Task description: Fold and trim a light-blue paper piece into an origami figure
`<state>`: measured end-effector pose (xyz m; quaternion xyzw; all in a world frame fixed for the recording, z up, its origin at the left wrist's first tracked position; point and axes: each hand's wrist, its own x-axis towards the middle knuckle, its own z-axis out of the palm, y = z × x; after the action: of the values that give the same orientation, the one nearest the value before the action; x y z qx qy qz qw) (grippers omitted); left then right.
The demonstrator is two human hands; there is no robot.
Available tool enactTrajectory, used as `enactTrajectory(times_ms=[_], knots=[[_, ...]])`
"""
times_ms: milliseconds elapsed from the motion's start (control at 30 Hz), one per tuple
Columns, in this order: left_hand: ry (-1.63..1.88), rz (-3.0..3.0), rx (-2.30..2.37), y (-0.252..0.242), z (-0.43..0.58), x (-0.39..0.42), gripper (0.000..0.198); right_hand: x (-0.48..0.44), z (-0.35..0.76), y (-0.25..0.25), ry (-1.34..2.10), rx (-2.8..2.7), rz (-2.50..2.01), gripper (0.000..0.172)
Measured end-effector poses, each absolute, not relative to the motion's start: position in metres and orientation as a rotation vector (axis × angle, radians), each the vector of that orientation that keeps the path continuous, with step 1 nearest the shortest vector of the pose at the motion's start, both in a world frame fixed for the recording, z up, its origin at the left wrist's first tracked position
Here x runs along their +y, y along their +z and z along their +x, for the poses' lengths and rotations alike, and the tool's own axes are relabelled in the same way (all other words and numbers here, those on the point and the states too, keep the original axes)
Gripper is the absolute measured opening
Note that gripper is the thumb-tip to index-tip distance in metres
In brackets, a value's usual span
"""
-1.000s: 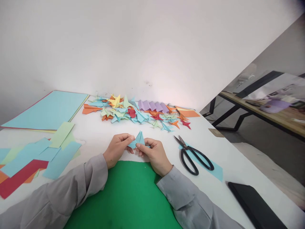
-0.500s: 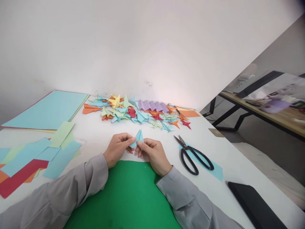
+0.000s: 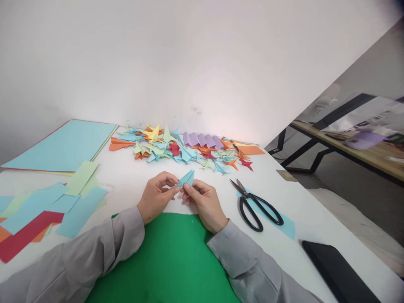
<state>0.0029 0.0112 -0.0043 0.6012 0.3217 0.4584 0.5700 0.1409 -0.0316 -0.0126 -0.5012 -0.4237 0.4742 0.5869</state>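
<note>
A small folded light-blue paper piece [image 3: 187, 178] is held just above the white table [image 3: 132, 176], pinched from both sides. My left hand [image 3: 157, 196] grips its left end with thumb and fingers closed. My right hand [image 3: 204, 203] pinches its right side, fingers curled. Both hands hover at the far edge of a green sheet [image 3: 170, 256] that lies in front of me. Grey sleeves cover both forearms.
A heap of folded coloured paper shapes [image 3: 183, 149] lies behind the hands. Black scissors [image 3: 254, 204] rest on a blue strip at the right. Cut paper strips [image 3: 47, 206] and a stack of large sheets [image 3: 65, 145] lie left. A black flat object [image 3: 334, 269] sits near the right edge.
The blue paper piece has been turned from standing upright to lying tilted and narrower between the fingers. Both hands have risen slightly and stayed closed on it.
</note>
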Motion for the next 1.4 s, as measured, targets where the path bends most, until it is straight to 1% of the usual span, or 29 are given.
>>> enactTrajectory(times_ms=[200, 467, 767, 1100, 1400], knots=[[1.183, 1.645, 0.777, -0.002, 0.002, 0.008, 0.003, -0.031, 0.141, -0.014, 1.137, -1.008, -1.133, 0.025], [1.204, 1.737, 0.778, -0.004, 0.002, 0.008, 0.004, -0.029, 0.143, -0.018, 1.173, -0.986, -1.118, 0.025], [1.207, 1.842, 0.833, -0.004, 0.000, 0.008, 0.015, -0.029, 0.142, -0.016, 1.154, -0.956, -1.127, 0.028], [1.374, 1.961, 0.770, -0.013, 0.001, 0.011, 0.011, -0.029, 0.140, -0.014, 1.126, -0.975, -1.155, 0.029], [1.439, 2.083, 0.761, -0.011, 0.000, 0.010, 0.008, -0.029, 0.139, -0.013, 1.102, -0.983, -1.190, 0.030]])
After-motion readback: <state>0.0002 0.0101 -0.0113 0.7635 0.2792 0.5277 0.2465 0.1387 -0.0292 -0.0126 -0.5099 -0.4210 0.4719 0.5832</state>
